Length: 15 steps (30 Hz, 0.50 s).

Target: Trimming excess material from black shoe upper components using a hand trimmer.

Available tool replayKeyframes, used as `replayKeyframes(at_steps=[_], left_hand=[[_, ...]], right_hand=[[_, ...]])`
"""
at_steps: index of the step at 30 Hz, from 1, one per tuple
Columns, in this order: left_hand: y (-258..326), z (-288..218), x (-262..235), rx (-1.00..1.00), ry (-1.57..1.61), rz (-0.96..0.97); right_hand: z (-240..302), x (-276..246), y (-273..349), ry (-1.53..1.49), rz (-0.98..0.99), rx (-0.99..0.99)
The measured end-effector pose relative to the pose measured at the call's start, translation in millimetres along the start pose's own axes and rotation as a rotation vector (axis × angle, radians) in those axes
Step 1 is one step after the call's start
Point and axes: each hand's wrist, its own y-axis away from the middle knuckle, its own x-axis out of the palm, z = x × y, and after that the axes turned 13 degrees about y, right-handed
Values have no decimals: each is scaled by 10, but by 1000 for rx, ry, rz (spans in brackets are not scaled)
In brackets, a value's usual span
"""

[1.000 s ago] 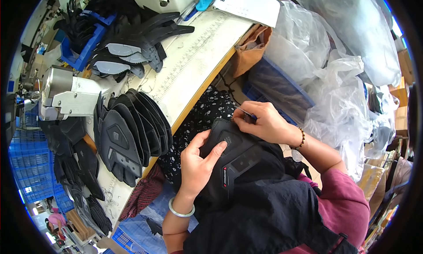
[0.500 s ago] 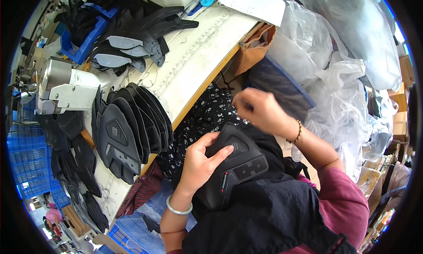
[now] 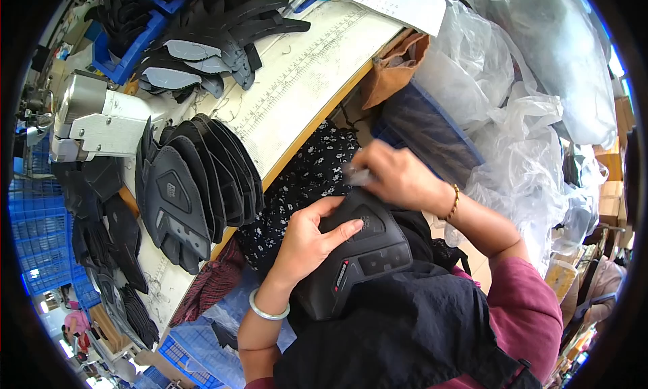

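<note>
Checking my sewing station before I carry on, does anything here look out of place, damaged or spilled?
Nothing looks spilled or damaged. The left hand presses the black padded piece on the lap, the right hand at its top edge. The stack of black pieces overhangs the worktable edge, fanned but orderly.

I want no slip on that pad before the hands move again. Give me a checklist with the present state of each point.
1. Left hand pressing the black padded panel with grey inserts on the lap: ok.
2. Right hand at the panel's upper edge: ok.
3. What the right hand pinches: blurred, cannot tell.
4. Fanned stack of black padded panels resting on the white ruled worktable: ok.
5. Clear plastic bags apart from both hands: ok.
</note>
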Motion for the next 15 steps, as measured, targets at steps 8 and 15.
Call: replayKeyframes(at_steps=[8, 15], left_hand=[[-24, 18, -41, -124, 114, -9], [28, -18, -5, 46, -188, -39]], right_hand=[[-71, -137, 4, -419, 152, 465], [80, -129, 26, -397, 169, 337]])
